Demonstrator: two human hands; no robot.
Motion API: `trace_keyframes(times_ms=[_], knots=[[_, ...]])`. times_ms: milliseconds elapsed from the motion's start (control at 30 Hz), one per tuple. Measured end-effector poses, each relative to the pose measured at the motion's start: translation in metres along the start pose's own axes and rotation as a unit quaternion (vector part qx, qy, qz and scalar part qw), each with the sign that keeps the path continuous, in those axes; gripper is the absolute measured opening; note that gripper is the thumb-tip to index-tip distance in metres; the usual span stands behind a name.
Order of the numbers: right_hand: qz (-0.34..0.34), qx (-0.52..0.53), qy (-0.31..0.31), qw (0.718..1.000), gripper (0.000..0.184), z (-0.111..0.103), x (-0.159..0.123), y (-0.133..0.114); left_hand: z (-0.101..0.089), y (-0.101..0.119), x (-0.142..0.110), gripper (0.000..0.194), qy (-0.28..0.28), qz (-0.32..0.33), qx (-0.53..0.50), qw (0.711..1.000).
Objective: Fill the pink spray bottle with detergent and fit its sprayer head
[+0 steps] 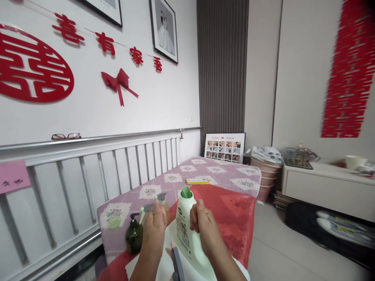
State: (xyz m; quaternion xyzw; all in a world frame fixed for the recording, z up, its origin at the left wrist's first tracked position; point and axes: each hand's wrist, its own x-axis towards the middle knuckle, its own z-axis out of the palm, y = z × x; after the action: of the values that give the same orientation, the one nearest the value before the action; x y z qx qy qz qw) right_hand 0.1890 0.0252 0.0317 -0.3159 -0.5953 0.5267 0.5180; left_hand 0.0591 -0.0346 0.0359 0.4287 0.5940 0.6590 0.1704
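My right hand (202,224) is wrapped round the handle of a tall white detergent bottle (186,228) with a green spout, which stands upright on a white sheet near me. My left hand (154,226) is raised beside the bottle, fingers closed on an amber spray bottle (162,203) with a grey trigger head. A dark green pump bottle (134,235) stands just left of my left hand, and a pale green cap (114,222) lies further left on the cloth.
The table (222,171) carries a lilac patterned cloth, a red cloth (234,212) and a yellow flat object (197,181). A white railing (88,168) runs along the left. Stacked pink baskets (265,175) and a low white cabinet (322,185) stand at the right.
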Motion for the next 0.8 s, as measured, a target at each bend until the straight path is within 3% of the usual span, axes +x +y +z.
trace_keyframes(times_ms=[100, 200, 367, 433, 567, 667, 800], knots=[[0.01, 0.007, -0.006, 1.0, 0.061, -0.005, -0.005, 0.002, -0.005, -0.004, -0.005, 0.065, 0.001, -0.006, -0.023, 1.0], [0.039, -0.003, -0.007, 0.999, 0.05, -0.014, -0.017, 0.014, -0.02, -0.021, -0.015, 0.065, 0.033, -0.036, -0.058, 0.997], [0.103, -0.034, -0.035, 0.993, 0.035, -0.032, -0.049, 0.053, -0.049, -0.085, -0.052, 0.059, 0.076, -0.117, -0.039, 0.989], [0.127, -0.058, -0.067, 0.988, 0.033, -0.035, -0.061, 0.071, -0.052, -0.114, -0.073, 0.056, 0.055, -0.173, -0.005, 0.983], [0.142, -0.104, -0.174, 0.969, 0.035, -0.032, -0.077, 0.089, -0.038, -0.151, -0.113, 0.047, -0.038, -0.183, 0.026, 0.982], [0.133, -0.115, -0.229, 0.957, 0.036, -0.025, -0.083, 0.09, -0.02, -0.157, -0.132, 0.045, -0.027, -0.136, 0.034, 0.99], [0.118, -0.082, -0.251, 0.957, 0.043, -0.018, -0.085, 0.093, -0.008, -0.157, -0.136, 0.048, -0.027, -0.106, 0.011, 0.994]])
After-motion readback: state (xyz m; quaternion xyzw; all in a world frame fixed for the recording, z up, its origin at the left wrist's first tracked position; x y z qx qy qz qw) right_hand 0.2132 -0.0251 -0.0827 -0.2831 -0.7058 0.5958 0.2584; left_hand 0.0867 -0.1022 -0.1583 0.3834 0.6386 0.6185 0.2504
